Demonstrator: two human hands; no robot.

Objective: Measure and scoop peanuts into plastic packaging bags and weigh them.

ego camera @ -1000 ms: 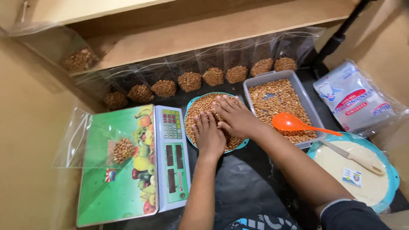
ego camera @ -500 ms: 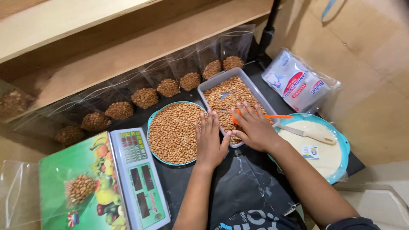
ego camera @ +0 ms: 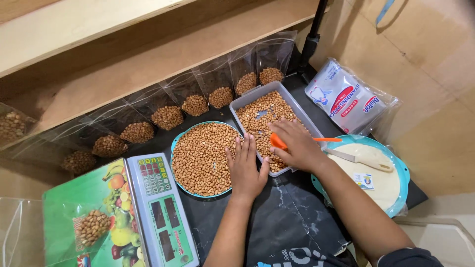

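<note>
My left hand (ego camera: 246, 169) lies flat with fingers apart on the near right edge of a round blue plate (ego camera: 175, 140) heaped with peanuts. Right beside it stands a grey rectangular tray (ego camera: 303, 110), also with peanuts in it. My right hand (ego camera: 299, 146) reaches over the tray's near end, its fingers curled around the neck of an orange spoon (ego camera: 277, 142). The spoon's bowl shows to the left of the hand and its handle sticks out to the right.
A green kitchen scale (ego camera: 158, 207) at the near left carries a clear pouch of peanuts (ego camera: 90, 226). Filled clear pouches (ego camera: 168, 116) line the wooden shelf behind. To the right are a pack of white bags (ego camera: 346, 99), a blue-rimmed dish with a knife (ego camera: 363, 158) and a black pole (ego camera: 311, 42).
Both hands left the peanuts in the round plate. The right hand moved to the grey tray and closed on the orange spoon; the left hand slid to the plate's right edge. The view swung right.
</note>
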